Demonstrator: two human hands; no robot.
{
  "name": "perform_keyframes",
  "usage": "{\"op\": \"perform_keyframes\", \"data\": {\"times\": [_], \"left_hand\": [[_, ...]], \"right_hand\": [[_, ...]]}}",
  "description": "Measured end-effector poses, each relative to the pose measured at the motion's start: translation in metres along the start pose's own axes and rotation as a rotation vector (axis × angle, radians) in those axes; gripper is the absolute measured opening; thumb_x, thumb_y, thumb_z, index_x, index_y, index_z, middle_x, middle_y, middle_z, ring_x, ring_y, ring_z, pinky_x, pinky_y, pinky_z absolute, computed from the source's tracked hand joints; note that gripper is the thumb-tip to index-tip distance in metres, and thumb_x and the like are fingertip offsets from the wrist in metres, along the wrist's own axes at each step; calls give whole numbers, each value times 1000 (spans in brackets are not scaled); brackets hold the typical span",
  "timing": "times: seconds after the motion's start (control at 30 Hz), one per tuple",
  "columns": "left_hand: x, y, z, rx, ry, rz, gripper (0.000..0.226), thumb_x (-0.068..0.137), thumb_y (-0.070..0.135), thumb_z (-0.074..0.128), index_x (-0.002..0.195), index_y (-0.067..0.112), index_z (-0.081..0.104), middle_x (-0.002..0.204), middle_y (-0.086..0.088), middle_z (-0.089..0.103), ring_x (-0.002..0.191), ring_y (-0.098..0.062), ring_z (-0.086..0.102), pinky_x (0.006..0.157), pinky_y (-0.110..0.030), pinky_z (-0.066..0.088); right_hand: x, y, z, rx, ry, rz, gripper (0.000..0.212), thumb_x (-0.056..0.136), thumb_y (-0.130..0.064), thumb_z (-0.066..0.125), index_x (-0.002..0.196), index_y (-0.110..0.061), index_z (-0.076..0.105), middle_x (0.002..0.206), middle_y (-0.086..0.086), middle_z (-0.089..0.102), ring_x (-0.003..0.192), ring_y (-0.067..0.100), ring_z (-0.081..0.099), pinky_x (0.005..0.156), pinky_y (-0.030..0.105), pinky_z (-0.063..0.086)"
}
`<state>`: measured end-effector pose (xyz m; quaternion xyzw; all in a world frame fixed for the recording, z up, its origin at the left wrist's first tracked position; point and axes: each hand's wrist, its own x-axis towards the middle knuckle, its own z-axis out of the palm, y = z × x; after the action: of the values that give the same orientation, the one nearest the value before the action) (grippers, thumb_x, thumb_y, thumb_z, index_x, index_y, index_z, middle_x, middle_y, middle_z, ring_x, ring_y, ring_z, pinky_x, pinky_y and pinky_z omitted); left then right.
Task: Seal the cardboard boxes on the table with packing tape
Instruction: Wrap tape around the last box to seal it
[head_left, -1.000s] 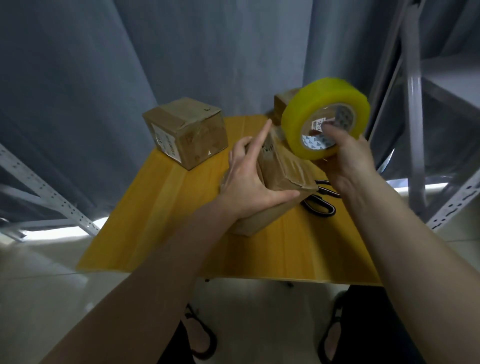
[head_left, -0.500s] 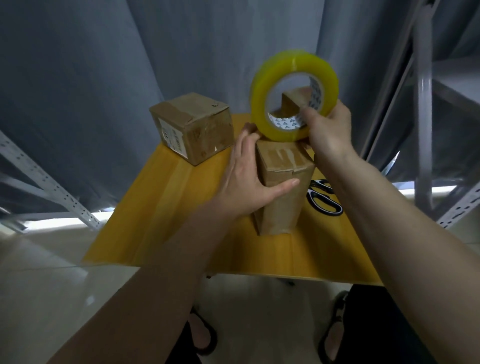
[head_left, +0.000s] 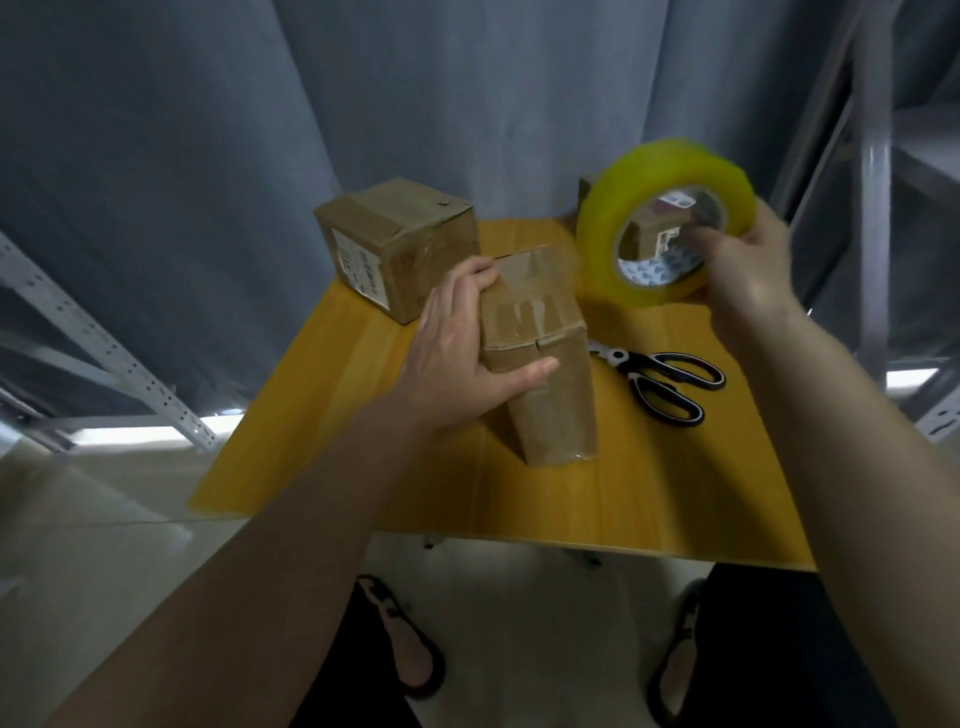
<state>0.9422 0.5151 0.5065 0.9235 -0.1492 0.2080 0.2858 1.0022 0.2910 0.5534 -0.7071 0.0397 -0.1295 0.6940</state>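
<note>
Left hand (head_left: 457, 358): I see its fingers wrapped round the tall brown cardboard box (head_left: 540, 358) on the yellow counter (head_left: 332, 441)
Right hand (head_left: 748, 275): fingers gripping the big yellow tape roll (head_left: 608, 228), lifted

There are three boxes: one tall box (head_left: 540, 358) in the middle of the table (head_left: 649, 493), one box (head_left: 397, 244) at 11 o'clock from it, and one box (head_left: 644, 236) at 1 o'clock, seen partly through the tape roll (head_left: 605, 223). There is one tape roll, one pair of scissors (head_left: 662, 382) at 3 o'clock, one table, and two hands: left (head_left: 457, 353) and right (head_left: 748, 275).
</note>
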Motion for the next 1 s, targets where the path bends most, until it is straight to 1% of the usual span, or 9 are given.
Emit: {"op": "perform_keyframes", "data": {"times": [0.23,0.43,0.47,0.53,0.6,0.7,0.8,0.9,1.0], "left_hand": [[1,7,3,2,-44,24,102,70,67,61,144,4,29,157,-7,25,148,-19,15,116,-53,22],[8,11,-13,45,-142,27,92,68,69,66,145,26,40,157,-1,27,147,-13,16,119,-47,20],[10,14,-15,39,-148,-14,90,67,75,60,141,27,43,155,1,31,144,-10,22,117,-39,25],[14,24,-17,-23,-129,-134,79,67,82,48,124,27,49,138,6,45,124,-5,39,95,-17,34],[22,32,-13,-73,-74,-279,66,70,80,50,107,25,44,118,8,49,106,-9,47,76,-20,35],[38,30,-14,-151,-14,-540,60,73,60,67,108,19,44,113,1,50,104,-18,51,76,-32,40],[43,19,-23,-336,-83,-720,70,69,52,66,124,19,38,121,0,49,109,-21,52,81,-36,46],[34,7,-34,-475,-131,-749,79,71,50,62,142,33,31,125,4,48,108,-19,55,89,-37,49],[25,-10,-39,-547,-176,-735,62,80,42,59,139,35,41,124,6,55,103,-13,59,80,-31,50]], "right_hand": [[-9,38,-4,115,-4,162,36,91,-8,59,127,-13,54,113,8,66,99,23,67,85,43,58],[-10,45,0,131,-23,179,30,93,-8,57,122,-17,53,117,8,64,105,25,64,92,49,54],[-11,45,2,129,-22,171,31,93,-8,57,122,-17,53,117,8,63,105,25,64,93,49,53],[-13,44,6,122,-30,139,34,93,-7,58,125,-17,53,120,7,63,107,24,63,94,48,53],[-15,41,13,102,-42,91,34,93,-6,58,124,-18,52,122,8,62,110,25,62,96,49,51],[-15,36,22,37,-59,2,36,92,-5,59,126,-16,51,122,8,61,111,25,61,98,48,50],[-14,34,30,-24,-126,-65,36,93,-9,60,126,-18,51,120,3,61,111,22,60,97,48,50],[-15,32,39,-43,-175,-90,28,91,-12,63,111,-28,53,107,-2,64,102,19,63,91,50,53],[-23,35,52,122,-192,-8,35,85,-13,70,118,-19,60,102,-2,69,97,18,68,88,47,56]]}}
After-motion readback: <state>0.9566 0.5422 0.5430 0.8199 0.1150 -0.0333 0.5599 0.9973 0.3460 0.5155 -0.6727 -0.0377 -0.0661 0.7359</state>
